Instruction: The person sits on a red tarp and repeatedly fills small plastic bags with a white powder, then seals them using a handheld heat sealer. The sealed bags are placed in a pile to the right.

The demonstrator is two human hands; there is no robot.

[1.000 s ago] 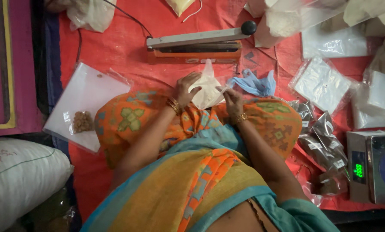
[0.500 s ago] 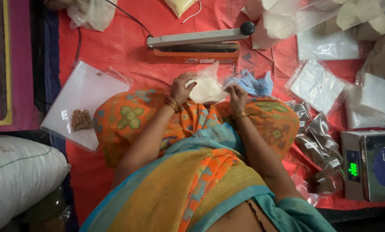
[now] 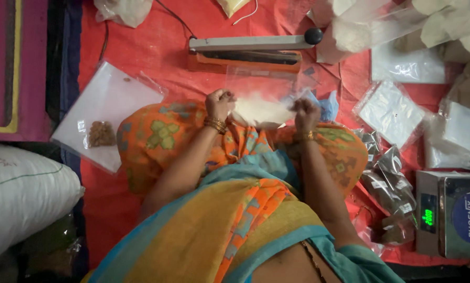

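Note:
I sit on a red mat with my knees under orange patterned cloth. My left hand (image 3: pixel 220 103) and my right hand (image 3: pixel 305 113) each pinch one side of a clear plastic pouch (image 3: pixel 264 97) that holds a pale white powder in its lower part. The pouch is stretched flat between both hands, its open top pointing toward a grey and orange heat sealer (image 3: pixel 245 51) just beyond it. A blue cloth (image 3: pixel 326 105) lies right behind my right hand.
A clear bag with a few brown nuts (image 3: pixel 102 133) lies at the left. Stacks of clear pouches (image 3: pixel 392 111) and filled dark packets (image 3: pixel 389 183) sit at the right, beside a digital scale (image 3: pixel 450 212). A white sack (image 3: pixel 20 194) rests at lower left.
Both hands have lifted the pouch off my lap and spread apart, pulling it flat and moving it toward the sealer.

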